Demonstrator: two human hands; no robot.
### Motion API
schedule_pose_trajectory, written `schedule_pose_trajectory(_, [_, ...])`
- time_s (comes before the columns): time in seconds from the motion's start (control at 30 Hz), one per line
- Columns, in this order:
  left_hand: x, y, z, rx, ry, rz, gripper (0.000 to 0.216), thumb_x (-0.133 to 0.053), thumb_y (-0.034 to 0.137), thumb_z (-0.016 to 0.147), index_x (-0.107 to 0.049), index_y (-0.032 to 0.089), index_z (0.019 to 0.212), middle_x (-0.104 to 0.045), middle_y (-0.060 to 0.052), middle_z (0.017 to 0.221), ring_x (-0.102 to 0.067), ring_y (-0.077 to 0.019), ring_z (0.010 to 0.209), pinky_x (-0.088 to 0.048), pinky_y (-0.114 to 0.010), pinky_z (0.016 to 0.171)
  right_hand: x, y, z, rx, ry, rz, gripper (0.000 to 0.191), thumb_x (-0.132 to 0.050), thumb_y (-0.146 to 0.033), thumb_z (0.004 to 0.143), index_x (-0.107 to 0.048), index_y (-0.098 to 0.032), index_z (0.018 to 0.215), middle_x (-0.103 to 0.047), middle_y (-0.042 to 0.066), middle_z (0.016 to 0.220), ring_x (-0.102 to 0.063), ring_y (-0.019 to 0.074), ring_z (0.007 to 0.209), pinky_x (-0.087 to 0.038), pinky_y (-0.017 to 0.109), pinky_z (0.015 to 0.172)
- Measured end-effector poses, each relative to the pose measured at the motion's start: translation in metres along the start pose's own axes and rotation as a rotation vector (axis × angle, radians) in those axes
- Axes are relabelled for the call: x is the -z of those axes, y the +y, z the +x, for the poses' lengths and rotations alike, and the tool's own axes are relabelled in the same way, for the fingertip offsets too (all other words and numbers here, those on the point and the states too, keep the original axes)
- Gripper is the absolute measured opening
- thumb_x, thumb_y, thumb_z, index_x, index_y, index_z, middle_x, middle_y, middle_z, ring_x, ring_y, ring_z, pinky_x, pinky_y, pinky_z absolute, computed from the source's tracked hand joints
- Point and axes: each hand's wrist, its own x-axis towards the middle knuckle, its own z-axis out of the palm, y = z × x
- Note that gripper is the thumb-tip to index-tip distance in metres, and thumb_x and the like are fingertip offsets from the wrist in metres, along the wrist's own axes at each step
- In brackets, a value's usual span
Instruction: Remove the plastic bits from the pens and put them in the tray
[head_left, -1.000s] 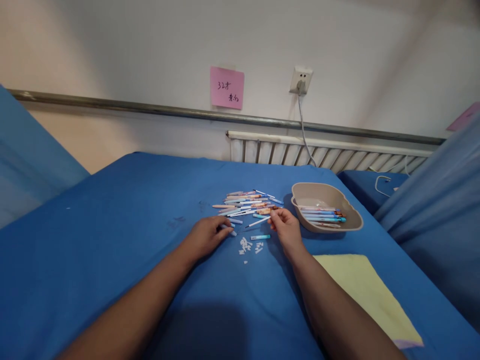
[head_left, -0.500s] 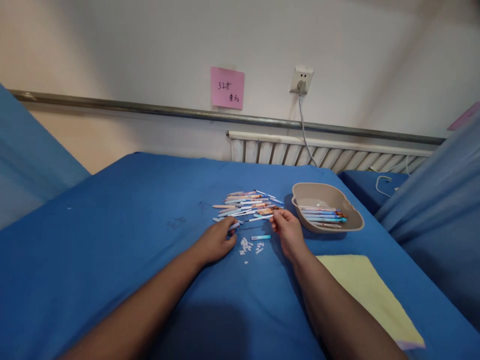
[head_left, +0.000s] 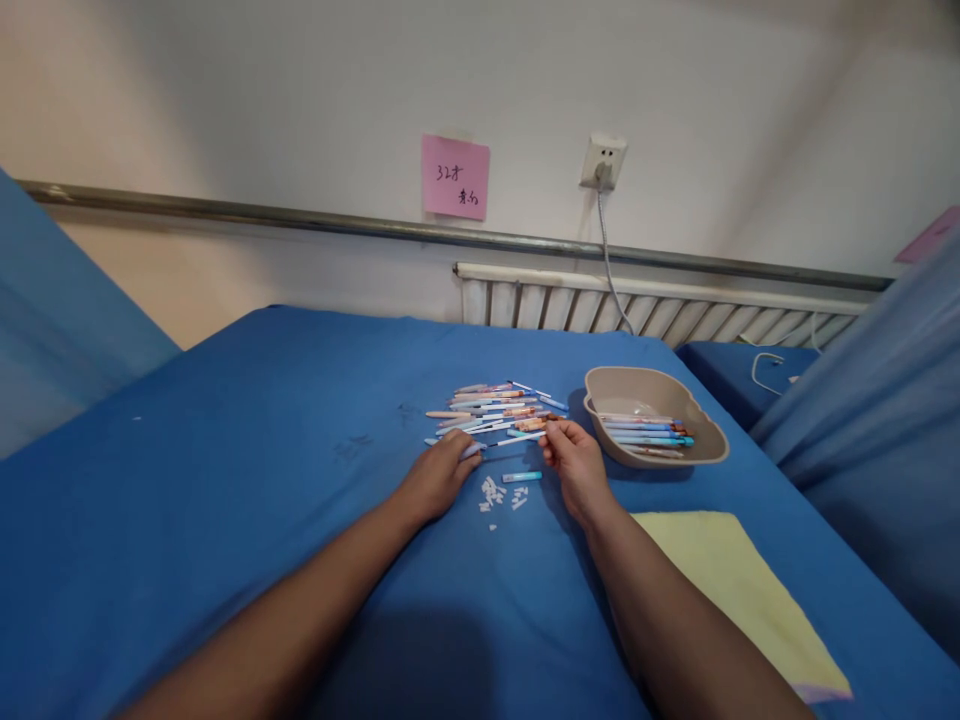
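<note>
My left hand [head_left: 436,478] is closed around a pale blue pen barrel [head_left: 473,450] that points to the right. Between the fingertips of my right hand [head_left: 576,462] is a thin white pen refill [head_left: 519,439], its dark tip turned toward the barrel's end. Whether tip and barrel touch I cannot tell. Just behind both hands lies a pile of pens and refills [head_left: 491,405] in blue, white and orange tones. A turquoise pen cap [head_left: 521,477] rests in front of the refill, with small white pieces [head_left: 491,490] scattered close by.
At the right stands a beige plastic basin [head_left: 718,452] holding several pens [head_left: 646,432]. A yellow cloth [head_left: 739,580] lies nearer, beside my right forearm. All this is on a blue-covered surface [head_left: 225,440]. Behind it are a radiator [head_left: 555,300] and a wall socket [head_left: 603,160] with a cord.
My left fingers have closed more around the pen barrel, which sits slightly closer to the refill tip. My right hand and the refill have hardly moved.
</note>
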Motion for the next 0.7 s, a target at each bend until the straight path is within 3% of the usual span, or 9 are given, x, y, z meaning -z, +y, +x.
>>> schedule_pose_trajectory(0.17, [0.003, -0.0014, 0.0011, 0.167, -0.022, -0.347, 0.023, -0.046, 0.039, 0.086, -0.055, 0.019, 0.082, -0.057, 0.002, 0.069, -0.049, -0.0128, 0.056, -0.039, -0.024, 0.056, -0.0001, -0.0019, -0.0002, 0.076, -0.003, -0.022, 0.029, -0.069, -0.044, 0.072, -0.058, -0.017, 0.068, -0.056, -0.003, 0.06, -0.044, 0.0077, 0.05, -0.034, 0.02, 0.049])
schedule_pose_trajectory(0.27, [0.003, 0.0008, 0.0002, 0.203, -0.027, -0.491, 0.022, -0.051, 0.04, 0.082, -0.053, 0.018, 0.081, -0.053, 0.005, 0.065, -0.043, -0.0102, 0.051, -0.036, -0.021, 0.05, -0.0018, -0.0034, -0.0022, 0.11, -0.029, -0.037, 0.028, -0.067, -0.044, 0.073, -0.058, -0.018, 0.07, -0.057, -0.004, 0.061, -0.044, 0.0082, 0.051, -0.034, 0.021, 0.05])
schedule_pose_trajectory(0.7, [0.0029, 0.0013, -0.0016, 0.226, -0.022, -0.554, 0.023, -0.055, 0.04, 0.078, -0.053, 0.017, 0.08, -0.055, 0.003, 0.068, -0.044, -0.0095, 0.052, -0.037, -0.02, 0.049, -0.0019, -0.0052, -0.0045, 0.127, -0.032, -0.083, 0.03, -0.066, -0.047, 0.073, -0.057, -0.019, 0.069, -0.056, -0.002, 0.061, -0.044, 0.0095, 0.051, -0.036, 0.022, 0.051])
